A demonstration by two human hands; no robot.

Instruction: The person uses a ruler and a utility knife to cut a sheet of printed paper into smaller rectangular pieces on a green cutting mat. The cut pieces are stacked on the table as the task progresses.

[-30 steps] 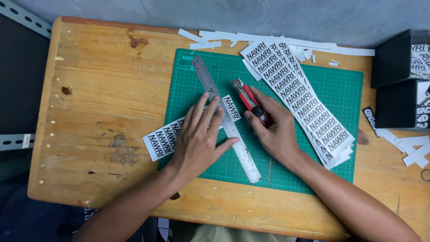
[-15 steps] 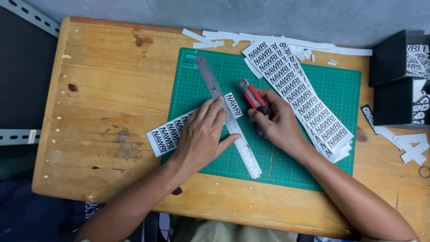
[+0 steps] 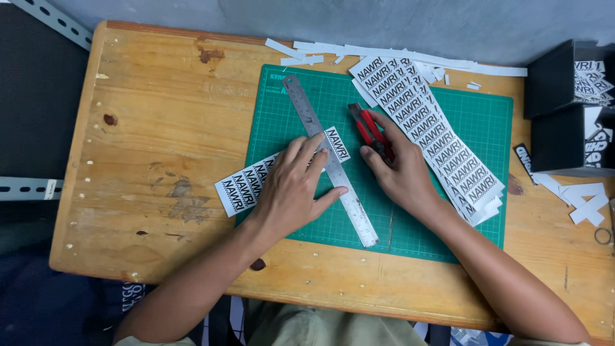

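Note:
My left hand (image 3: 291, 189) presses flat on a steel ruler (image 3: 349, 205) and on a white strip of printed stickers (image 3: 240, 189) lying across the left edge of the green cutting mat (image 3: 442, 237). One cut sticker (image 3: 337, 143) lies just right of the ruler. To the right of the ruler, my right hand (image 3: 400, 173) grips a red and black utility knife (image 3: 366, 125) with its tip pointing away from me.
Overlapping sticker strips (image 3: 442, 141) run diagonally over the mat's right half. Paper offcuts (image 3: 397, 54) line the wooden table's (image 3: 160, 115) far edge. Black boxes (image 3: 570, 115) holding stickers stand at the right, with white scraps (image 3: 580, 202) beside them.
The view has shifted slightly. My right hand with the knife has moved a little away from the ruler. My left hand stays on the ruler and strip.

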